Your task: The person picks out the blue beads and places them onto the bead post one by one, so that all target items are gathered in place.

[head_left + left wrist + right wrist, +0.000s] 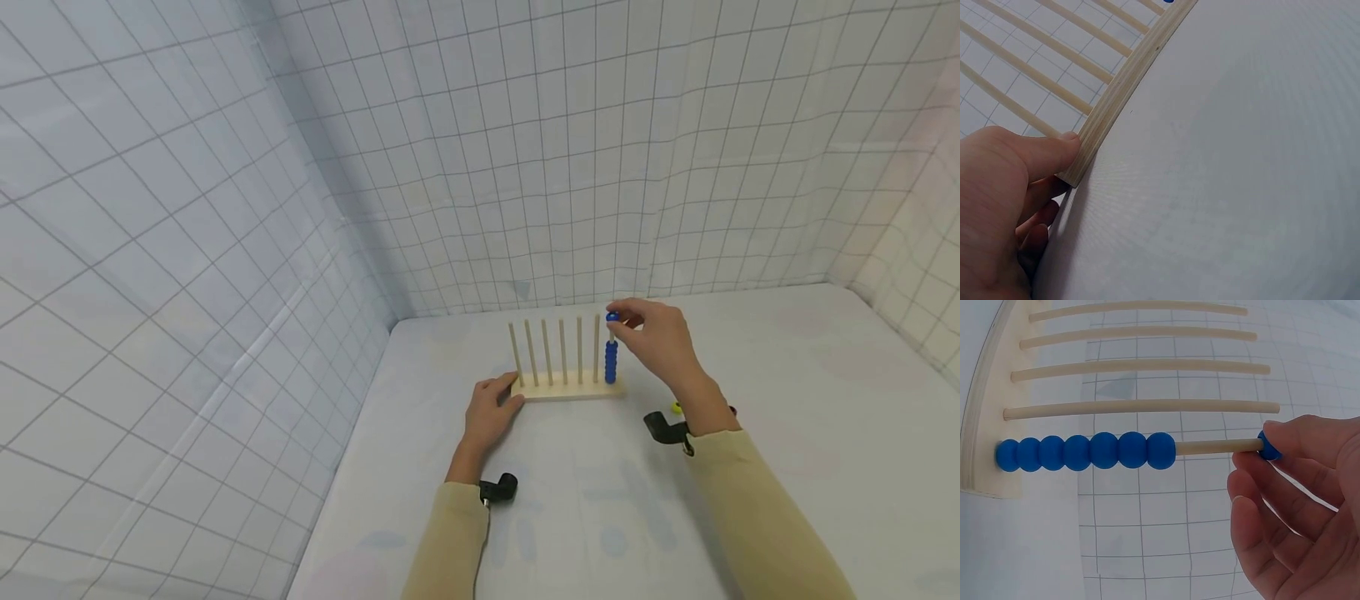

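Note:
A pale wooden peg rack [564, 392] with a row of upright dowels stands on the white-covered table. Its rightmost dowel [1216, 447] carries a stack of several blue beads [1105, 450] down at the base. At the tip of that dowel, my right hand [662, 340] pinches one more blue bead [1269, 446] between thumb and fingers. My left hand [491, 412] grips the left end of the base [1094, 128], thumb on top and fingers at the end and below. The other dowels bear no beads.
Partly behind my right wrist lie a small yellow item [677, 408] and a dark reddish one [732, 410], mostly hidden. White grid-patterned cloth [525, 167] hangs behind and along the sides. Black wrist cameras [665, 428] are strapped to both wrists.

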### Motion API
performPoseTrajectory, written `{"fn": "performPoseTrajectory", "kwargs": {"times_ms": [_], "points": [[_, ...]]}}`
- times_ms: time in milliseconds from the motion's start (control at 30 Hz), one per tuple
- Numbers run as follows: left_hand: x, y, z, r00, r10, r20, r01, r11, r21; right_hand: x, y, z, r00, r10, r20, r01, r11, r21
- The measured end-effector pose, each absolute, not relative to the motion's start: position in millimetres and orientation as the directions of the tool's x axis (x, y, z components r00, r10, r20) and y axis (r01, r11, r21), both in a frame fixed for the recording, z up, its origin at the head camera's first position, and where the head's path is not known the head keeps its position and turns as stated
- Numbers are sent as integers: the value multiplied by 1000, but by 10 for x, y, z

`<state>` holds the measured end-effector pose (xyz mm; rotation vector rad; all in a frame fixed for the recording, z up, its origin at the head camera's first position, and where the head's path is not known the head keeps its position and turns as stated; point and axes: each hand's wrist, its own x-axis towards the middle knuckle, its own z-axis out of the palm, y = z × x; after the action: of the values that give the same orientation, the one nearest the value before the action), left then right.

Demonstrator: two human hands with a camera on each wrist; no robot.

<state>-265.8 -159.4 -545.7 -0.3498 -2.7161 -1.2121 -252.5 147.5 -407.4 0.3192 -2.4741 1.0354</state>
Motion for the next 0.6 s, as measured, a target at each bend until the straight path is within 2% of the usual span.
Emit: {"fn": "performPoseTrajectory", "kwargs": {"times_ms": [600], "points": [[-2661,-1592,-5470,-965,147,219,261,653,711,-2515,1470,-4160,-897,-20,442,-334,686,-647]]}}
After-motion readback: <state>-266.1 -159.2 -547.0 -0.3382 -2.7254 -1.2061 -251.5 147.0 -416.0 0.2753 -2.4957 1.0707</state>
